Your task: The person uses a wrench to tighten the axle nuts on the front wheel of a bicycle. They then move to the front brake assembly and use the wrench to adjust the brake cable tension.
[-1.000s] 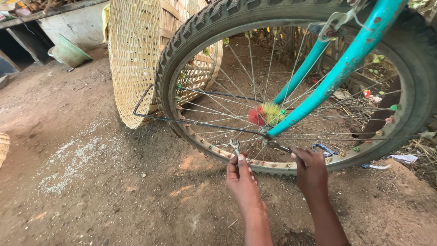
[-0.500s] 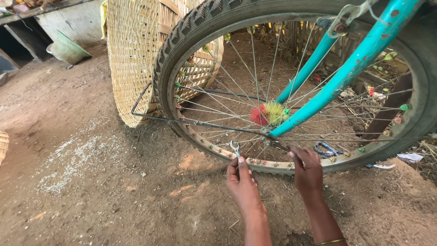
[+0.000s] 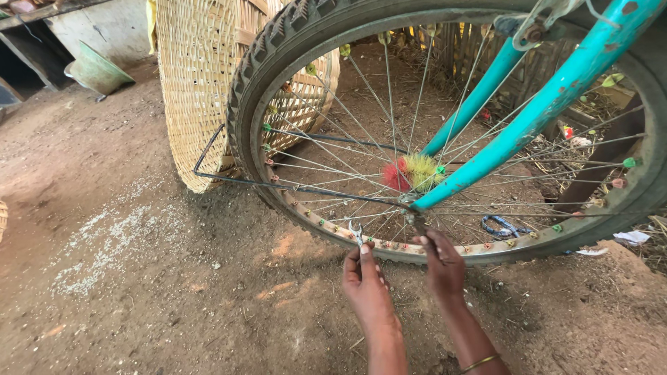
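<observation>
A bicycle wheel with a black tyre and thin spokes stands on the dirt, held in a turquoise frame. A red and yellow-green brush rings the hub. My left hand holds a small metal spanner up against the rim's lower edge. My right hand grips a dark tool or part at the axle end, just below the fork tip. Coloured beads sit on several spokes near the rim.
A large woven basket leans behind the wheel at the left, beside a thin metal stand. A green basin lies at the far left. A blue item lies on the ground behind the rim. Loose dirt floor surrounds everything.
The view has shifted slightly right and closer. Both hands stay at the rim's bottom, the left with the spanner, the right near the axle.
</observation>
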